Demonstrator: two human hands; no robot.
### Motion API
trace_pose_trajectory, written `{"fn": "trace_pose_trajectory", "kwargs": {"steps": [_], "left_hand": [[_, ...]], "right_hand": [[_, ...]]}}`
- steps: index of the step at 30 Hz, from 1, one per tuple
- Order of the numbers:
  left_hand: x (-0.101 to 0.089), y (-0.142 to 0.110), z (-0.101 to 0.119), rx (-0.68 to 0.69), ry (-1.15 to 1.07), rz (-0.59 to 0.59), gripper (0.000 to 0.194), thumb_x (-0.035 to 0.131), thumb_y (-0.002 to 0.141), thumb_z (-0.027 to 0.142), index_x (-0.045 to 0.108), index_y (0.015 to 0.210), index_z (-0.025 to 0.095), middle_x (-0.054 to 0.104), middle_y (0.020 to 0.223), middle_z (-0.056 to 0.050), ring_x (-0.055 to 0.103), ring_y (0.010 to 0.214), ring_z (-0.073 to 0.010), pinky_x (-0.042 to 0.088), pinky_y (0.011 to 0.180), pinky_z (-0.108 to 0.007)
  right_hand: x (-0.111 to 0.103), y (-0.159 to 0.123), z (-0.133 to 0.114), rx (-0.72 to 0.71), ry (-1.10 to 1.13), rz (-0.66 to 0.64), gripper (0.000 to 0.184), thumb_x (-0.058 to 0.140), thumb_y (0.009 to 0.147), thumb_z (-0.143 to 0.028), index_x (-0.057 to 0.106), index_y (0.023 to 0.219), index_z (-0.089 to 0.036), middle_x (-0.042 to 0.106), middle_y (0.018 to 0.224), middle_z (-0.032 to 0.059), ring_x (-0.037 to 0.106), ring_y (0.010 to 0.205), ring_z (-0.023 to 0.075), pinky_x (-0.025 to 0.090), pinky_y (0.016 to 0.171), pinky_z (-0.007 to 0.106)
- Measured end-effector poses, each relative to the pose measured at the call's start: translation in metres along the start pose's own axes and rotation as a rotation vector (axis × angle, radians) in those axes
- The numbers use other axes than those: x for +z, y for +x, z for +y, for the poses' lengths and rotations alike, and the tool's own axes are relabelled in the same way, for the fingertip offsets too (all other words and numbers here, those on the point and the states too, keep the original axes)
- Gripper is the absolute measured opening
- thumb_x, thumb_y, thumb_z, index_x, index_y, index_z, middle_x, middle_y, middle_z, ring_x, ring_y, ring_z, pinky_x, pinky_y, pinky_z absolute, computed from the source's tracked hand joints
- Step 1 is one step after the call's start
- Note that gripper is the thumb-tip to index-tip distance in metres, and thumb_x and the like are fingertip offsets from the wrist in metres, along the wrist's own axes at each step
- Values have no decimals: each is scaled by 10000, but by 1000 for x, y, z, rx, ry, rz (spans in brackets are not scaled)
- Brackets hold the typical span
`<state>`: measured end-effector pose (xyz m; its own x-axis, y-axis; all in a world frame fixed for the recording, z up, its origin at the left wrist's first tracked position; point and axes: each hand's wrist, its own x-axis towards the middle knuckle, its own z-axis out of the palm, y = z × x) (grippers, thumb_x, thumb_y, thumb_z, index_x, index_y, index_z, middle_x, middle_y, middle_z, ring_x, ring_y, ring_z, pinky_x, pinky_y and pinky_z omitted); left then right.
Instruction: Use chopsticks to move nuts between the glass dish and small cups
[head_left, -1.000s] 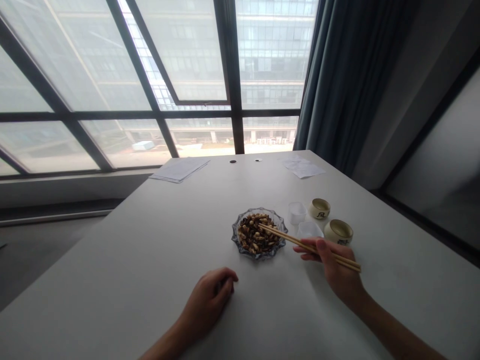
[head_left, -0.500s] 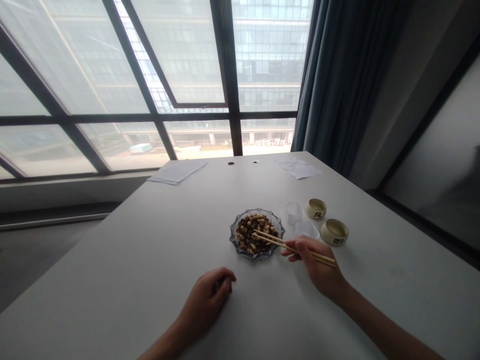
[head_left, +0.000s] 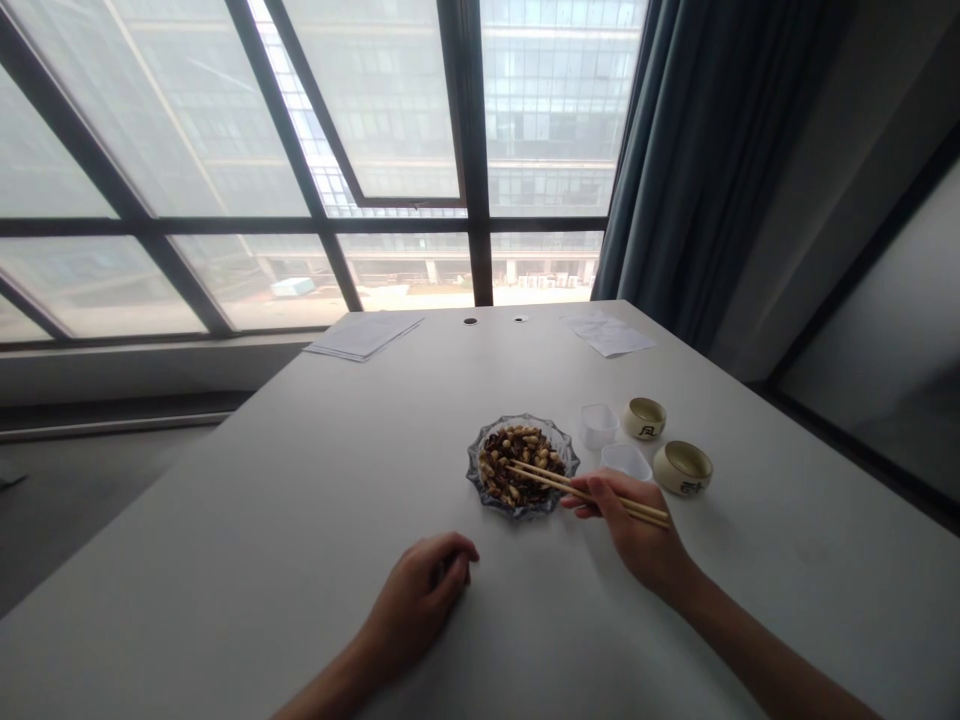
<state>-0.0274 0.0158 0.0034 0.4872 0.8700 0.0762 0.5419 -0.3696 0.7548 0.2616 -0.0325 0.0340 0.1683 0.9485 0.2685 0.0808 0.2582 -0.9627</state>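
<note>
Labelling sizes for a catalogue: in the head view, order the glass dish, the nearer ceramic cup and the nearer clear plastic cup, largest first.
1. The glass dish.
2. The ceramic cup and the clear plastic cup look alike; I can't rank them.

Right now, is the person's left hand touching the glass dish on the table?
Apart. The head view shows the left hand resting on the white table, with a plain stretch of tabletop between it and the glass dish.

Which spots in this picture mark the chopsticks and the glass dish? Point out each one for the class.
wooden chopsticks (head_left: pixel 555 482): head view, on the shafts.
glass dish (head_left: pixel 474 470): head view, on the left rim.
</note>
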Motion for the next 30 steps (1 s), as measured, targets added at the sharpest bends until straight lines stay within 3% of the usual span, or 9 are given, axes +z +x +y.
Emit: {"fn": "trace_pose_trajectory", "kwargs": {"steps": [6,22,30], "left_hand": [[0,1,1,4,-11,6,267,488,930,327,713,882,192,704,726,-21,640,700,-204,473,682,-277],[-1,0,3,-6,-2,-3,272,473,931,325,707,891,193,708,745,-29,652,747,-216,474,693,-277],[0,0,2,-7,-13,2,272,478,931,335,705,884,193,701,737,-27,651,737,-212,479,697,-275]], "right_hand": [[3,-5,-15,-22,-40,-28,353,580,983,-465,773,986,-169,769,897,96,764,794,234,632,704,345],[16,-6,-8,60,12,52,445,615,932,-556,780,974,-145,787,944,132,778,871,285,661,748,377],[-9,-20,-25,28,-21,193,430,585,956,-545,784,951,-165,797,863,122,784,801,276,668,712,382]]}}
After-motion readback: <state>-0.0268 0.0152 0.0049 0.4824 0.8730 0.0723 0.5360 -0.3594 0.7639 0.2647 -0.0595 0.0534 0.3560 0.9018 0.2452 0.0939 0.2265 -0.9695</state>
